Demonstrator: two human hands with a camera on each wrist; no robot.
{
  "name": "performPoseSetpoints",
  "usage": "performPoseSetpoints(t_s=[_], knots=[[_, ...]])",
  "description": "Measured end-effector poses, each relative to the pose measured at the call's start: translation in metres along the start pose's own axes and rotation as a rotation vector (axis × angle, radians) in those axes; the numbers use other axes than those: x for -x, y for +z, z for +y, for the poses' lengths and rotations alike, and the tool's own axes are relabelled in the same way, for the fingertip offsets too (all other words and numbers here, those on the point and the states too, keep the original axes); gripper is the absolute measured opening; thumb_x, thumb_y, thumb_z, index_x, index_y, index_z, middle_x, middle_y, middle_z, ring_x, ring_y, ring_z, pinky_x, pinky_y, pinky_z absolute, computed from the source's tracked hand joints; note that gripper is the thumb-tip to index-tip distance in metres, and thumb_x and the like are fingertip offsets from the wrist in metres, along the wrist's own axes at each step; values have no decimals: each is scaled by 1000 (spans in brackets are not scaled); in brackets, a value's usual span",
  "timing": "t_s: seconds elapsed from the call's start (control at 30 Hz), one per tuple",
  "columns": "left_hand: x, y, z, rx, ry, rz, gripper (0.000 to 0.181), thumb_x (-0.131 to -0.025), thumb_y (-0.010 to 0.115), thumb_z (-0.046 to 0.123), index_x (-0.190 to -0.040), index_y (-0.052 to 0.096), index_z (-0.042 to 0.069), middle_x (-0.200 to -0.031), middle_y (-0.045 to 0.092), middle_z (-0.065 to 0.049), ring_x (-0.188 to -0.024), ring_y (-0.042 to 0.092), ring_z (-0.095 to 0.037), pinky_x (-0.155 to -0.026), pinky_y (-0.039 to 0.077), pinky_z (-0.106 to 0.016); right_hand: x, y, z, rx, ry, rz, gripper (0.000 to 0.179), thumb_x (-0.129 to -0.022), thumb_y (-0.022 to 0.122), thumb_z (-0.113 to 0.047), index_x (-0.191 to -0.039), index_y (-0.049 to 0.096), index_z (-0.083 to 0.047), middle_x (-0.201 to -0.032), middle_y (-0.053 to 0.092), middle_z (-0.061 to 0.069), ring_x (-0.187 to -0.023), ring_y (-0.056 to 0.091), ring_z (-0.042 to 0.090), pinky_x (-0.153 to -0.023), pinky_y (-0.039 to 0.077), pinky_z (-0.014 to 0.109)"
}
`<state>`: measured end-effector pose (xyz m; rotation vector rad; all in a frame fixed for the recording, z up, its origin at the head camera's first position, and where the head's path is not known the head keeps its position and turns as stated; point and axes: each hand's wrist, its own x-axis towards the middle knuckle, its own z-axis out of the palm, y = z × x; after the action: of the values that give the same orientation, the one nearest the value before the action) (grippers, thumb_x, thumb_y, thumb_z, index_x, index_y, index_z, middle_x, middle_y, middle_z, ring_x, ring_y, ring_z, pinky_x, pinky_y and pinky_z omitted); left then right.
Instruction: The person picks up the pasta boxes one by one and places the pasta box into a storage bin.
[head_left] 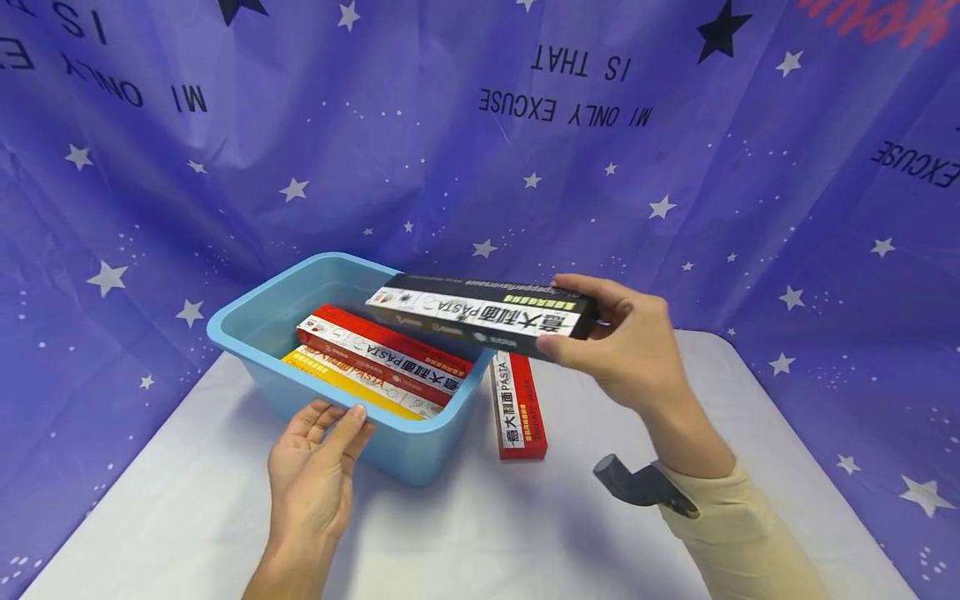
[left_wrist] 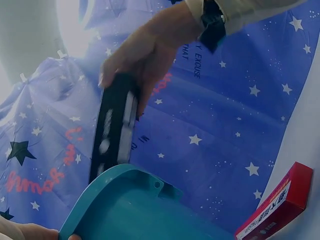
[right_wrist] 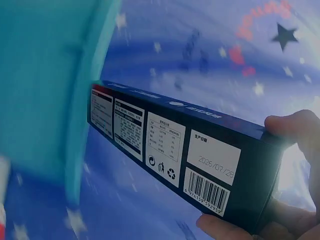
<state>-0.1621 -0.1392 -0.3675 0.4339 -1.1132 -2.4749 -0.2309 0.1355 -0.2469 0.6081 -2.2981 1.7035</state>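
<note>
My right hand (head_left: 637, 342) grips one end of a black pasta box (head_left: 480, 312), its far end over the right rim of a blue plastic basin (head_left: 405, 454). Fingers and thumb wrap that end, as the right wrist view shows on the box (right_wrist: 165, 145). With thumb on top and fingers below, my left hand (head_left: 318, 462) pinches the basin's near rim. Inside the basin lie a red pasta box (head_left: 386, 354) and, nearer me, a yellow pasta box (head_left: 352, 383). Another red pasta box (head_left: 519, 408) lies on the table, right of the basin.
A white-covered table (head_left: 480, 533) carries the basin. Purple star-printed cloth (head_left: 465, 183) hangs behind and at both sides. A dark strap with a protruding mount (head_left: 637, 483) sits on the right wrist.
</note>
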Motion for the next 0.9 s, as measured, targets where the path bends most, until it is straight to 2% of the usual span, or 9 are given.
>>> performPoseSetpoints(t_s=[0.13, 0.23, 0.33, 0.43, 0.6, 0.7, 0.8, 0.9], knots=[[0, -1, 1, 15, 4, -7, 37, -84, 71, -10, -111, 47, -2, -93, 52, -7, -81, 64, -16, -82, 60, -31, -5, 43, 9, -8, 27, -106, 58, -67, 86, -6, -122, 67, -11, -103, 69, 10, -79, 69, 25, -66, 62, 36], [1, -2, 1, 2, 4, 3, 37, -84, 71, -10, -111, 47, -2, -94, 52, -7, -80, 64, -15, -81, 60, -30, -7, 74, 17, 24, 37, -146, 57, -66, 88, -13, -120, 68, -16, -97, 70, 4, -78, 68, 21, -64, 62, 34], [1, -2, 0, -14, 4, 4, 37, -84, 71, -9, -113, 48, -3, -94, 53, -7, -79, 65, -15, -81, 60, -30, -8, 98, 22, 143, 22, -160, 55, -66, 89, -25, -117, 70, -21, -91, 69, -3, -75, 65, 14, -62, 59, 31], [1, -1, -1, -24, 0, 0, 39, -85, 71, -9, -115, 48, -3, -95, 54, -7, -81, 65, -15, -82, 59, -31, -10, 113, 26, 260, 17, -185, 55, -66, 87, -33, -117, 69, -19, -88, 67, -7, -73, 62, 11, -59, 57, 28], [1, 0, -2, -36, -9, -1, 40, -85, 71, -8, -116, 47, -2, -97, 53, -7, -83, 65, -14, -84, 59, -31, -8, 125, 35, 421, -20, -278, 59, -70, 84, -38, -121, 67, -13, -95, 67, -6, -79, 60, 10, -61, 55, 22], [1, -1, -2, -31, -4, -7, 40, -85, 71, -7, -116, 46, -3, -97, 53, -7, -82, 64, -14, -85, 58, -31, -3, 125, 39, 451, -66, -298, 61, -70, 84, -38, -123, 67, -12, -100, 67, -6, -79, 61, 10, -61, 54, 21], [1, -1, -2, -40, -6, 3, 38, -86, 69, -7, -117, 47, -2, -97, 54, -7, -82, 64, -14, -86, 58, -32, 6, 119, 41, 416, -115, -276, 58, -73, 83, -33, -125, 66, -12, -103, 67, -6, -80, 61, 9, -60, 54, 23], [0, 0, -2, -46, -14, 6, 38, -86, 69, -7, -117, 48, -2, -98, 53, -7, -82, 64, -14, -87, 57, -32, 18, 107, 49, 363, -187, -177, 52, -76, 80, -24, -124, 66, -11, -110, 67, -7, -91, 61, 4, -73, 56, 24]])
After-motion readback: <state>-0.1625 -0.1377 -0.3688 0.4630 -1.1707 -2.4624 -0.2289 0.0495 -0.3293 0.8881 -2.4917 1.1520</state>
